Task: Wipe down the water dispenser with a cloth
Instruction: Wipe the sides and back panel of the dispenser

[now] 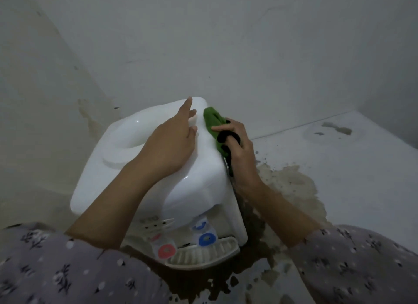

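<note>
**One dispenser, one cloth, two hands**

One water dispenser (203,181) is showing in the view, and it is carrying one round recess (133,134) in its top. Two taps are sticking out at its front: one red tap (167,250) and one blue tap (207,238). One ribbed drip tray (203,256) is sitting below the pair. One green cloth (212,120) is appearing, with black parts too bunched for counting. Two hands are working here, one left hand (172,140) and one right hand (239,149). Two flower-printed sleeves are coming in at the bottom edge: one left sleeve (56,269) and one right sleeve (362,265).
</note>
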